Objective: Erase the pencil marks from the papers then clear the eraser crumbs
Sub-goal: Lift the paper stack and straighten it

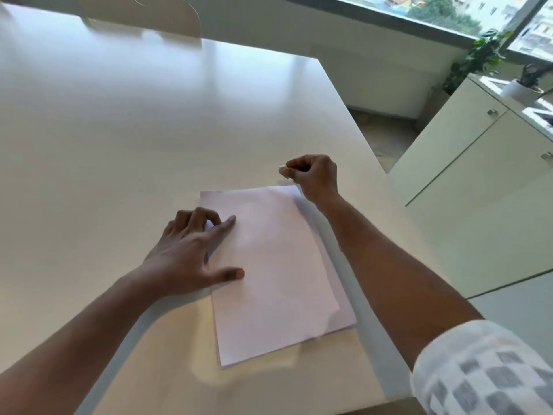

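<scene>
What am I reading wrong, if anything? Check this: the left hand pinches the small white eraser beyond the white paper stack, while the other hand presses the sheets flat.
The hands are swapped. The head view shows the right hand pinching the small white eraser beyond the white paper stack, while the left hand presses the sheets.

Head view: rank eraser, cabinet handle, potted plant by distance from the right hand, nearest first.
1. Eraser: pinched in the right hand itself, at its left side.
2. Cabinet handle: to the right, on the cabinet front.
3. Potted plant: farthest, on the cabinet top near the window.
</scene>
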`<state>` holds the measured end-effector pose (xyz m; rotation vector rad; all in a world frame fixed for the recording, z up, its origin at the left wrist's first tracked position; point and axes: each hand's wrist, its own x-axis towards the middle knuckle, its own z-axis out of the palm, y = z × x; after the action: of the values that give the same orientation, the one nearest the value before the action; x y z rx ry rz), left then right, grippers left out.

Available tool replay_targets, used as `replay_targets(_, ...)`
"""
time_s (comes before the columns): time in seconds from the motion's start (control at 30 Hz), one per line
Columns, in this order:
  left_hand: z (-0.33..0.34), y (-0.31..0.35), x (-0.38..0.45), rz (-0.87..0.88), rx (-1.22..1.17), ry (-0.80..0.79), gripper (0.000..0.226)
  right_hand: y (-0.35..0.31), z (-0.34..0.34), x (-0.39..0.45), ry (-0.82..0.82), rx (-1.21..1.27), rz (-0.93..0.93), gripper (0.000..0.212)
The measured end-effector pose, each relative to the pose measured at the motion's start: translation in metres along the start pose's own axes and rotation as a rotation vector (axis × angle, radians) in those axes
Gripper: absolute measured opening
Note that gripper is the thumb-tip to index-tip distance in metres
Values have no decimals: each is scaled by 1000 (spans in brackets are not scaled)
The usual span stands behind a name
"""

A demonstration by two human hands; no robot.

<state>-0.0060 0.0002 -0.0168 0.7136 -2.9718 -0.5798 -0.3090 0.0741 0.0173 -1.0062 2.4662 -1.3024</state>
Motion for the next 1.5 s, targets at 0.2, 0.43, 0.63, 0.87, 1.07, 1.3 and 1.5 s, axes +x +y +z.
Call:
replay_targets(0.2,-1,0,-1,-2,7,4,118,3,12,36,-106,-173,-21,16)
replay_targets(0.43,0,0,-3,5,-2,32,114,1,-4,22,-69,-251,-75,20)
replay_targets(0.63,1,-2,-4,-5,15,37,115,-1,-38,-76,-65,-356,75,30)
replay_targets(0.87,0,-1,-1,-10,-14,33,119,-18,-35,-111,-183,-338,251,66)
replay_targets(1.07,-1,-1,0,-19,-22,16,125,-23,-43,-104,-295,-232,380,57)
replay_targets(1.3,-3,2,0,-10,-30,3,125,-4,-36,-107,-261,-412,297,41)
replay_targets(1.5,-3,-1,0,-9,-36,2,119,3,-23,-99,-213,-355,93,78)
